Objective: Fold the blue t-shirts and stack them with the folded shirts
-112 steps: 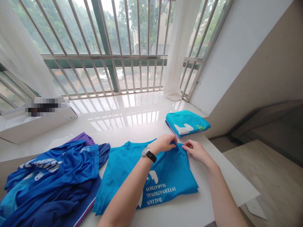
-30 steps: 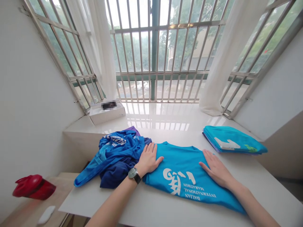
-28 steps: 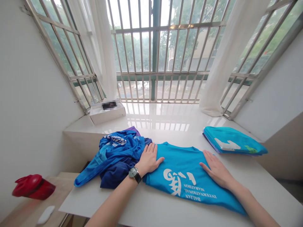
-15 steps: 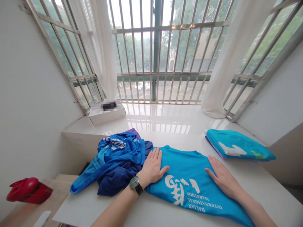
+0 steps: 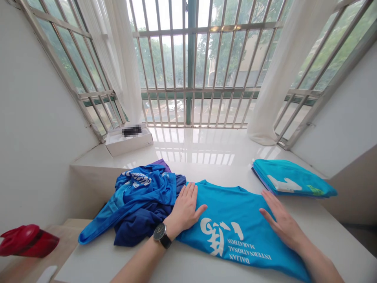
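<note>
A bright blue T-shirt (image 5: 232, 204) with white lettering lies spread on the white table, its neckline toward the window and its sides turned under. My left hand (image 5: 187, 208), with a black-strapped watch (image 5: 161, 234) at the wrist, rests flat on the shirt's left edge, fingers outstretched. On the opposite side, my right hand (image 5: 279, 220) is at the shirt's right edge, fingers extended and thumb apart. Neither hand grips the cloth. Just left of my left hand sits a crumpled heap of blue shirts (image 5: 147, 196), with a bit of purple cloth (image 5: 162, 164) behind.
A folded stack of shirts (image 5: 294, 177), turquoise on top, lies at the right. An open white box (image 5: 129, 143) holding a blurred dark item stands on the window ledge. A red cap (image 5: 29, 240) is at lower left. White curtains (image 5: 266, 86) flank the barred window.
The view has shifted slightly, moving the scene left in the picture. My right hand has slid a little outward along the shirt's edge; my left hand stays on the left edge.
</note>
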`<state>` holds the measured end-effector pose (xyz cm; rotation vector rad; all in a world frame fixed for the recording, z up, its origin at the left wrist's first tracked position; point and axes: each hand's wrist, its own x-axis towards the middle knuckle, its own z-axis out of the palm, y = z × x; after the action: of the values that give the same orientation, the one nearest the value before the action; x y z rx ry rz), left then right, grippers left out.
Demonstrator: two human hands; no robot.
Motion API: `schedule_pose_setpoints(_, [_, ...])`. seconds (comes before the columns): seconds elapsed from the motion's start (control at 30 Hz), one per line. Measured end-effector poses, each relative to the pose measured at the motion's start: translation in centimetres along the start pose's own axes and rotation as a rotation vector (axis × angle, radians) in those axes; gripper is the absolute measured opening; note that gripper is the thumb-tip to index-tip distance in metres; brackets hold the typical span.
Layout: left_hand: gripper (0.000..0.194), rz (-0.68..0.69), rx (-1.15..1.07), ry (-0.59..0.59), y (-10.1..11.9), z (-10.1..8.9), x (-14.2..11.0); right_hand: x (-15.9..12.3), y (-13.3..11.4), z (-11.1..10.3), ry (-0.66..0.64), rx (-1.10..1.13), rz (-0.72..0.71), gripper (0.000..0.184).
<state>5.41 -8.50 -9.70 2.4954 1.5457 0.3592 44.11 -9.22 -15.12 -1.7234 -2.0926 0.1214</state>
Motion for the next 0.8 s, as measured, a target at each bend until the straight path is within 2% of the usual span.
schedule_pose_setpoints(0.13, [0.085, 0.025, -0.012, -0.057, 0.1, 0.2, -0.1, -0.4, -0.9, 0.2, -0.129, -0.072, -0.024, 0.080])
schedule_pose_setpoints(0.23, [0.086, 0.022, -0.020, -0.076, -0.2, 0.6, -0.2, -0.5, -0.9, 0.8, -0.178, -0.125, 0.000, 0.083])
schedule_pose_setpoints(0.37, [0.091, 0.011, -0.018, -0.074, -0.5, 0.9, -0.2, -0.7, -0.5, 1.1, -0.186, -0.143, 0.018, 0.084])
schedule_pose_setpoints(0.57, [0.094, 0.010, -0.007, -0.087, -0.3, 0.3, 0.0, -0.4, 0.0, 0.8, -0.163, -0.120, 0.029, 0.082])
schedule_pose_setpoints(0.7, [0.088, 0.079, 0.014, -0.038, 0.2, 0.2, 0.0, 0.0, -0.9, 0.3, -0.089, -0.119, -0.046, 0.082])
schedule_pose_setpoints(0.8, [0.084, 0.139, 0.029, -0.045, 0.1, 0.7, -0.1, 0.0, -1.9, 0.1, -0.157, -0.135, -0.094, 0.079])
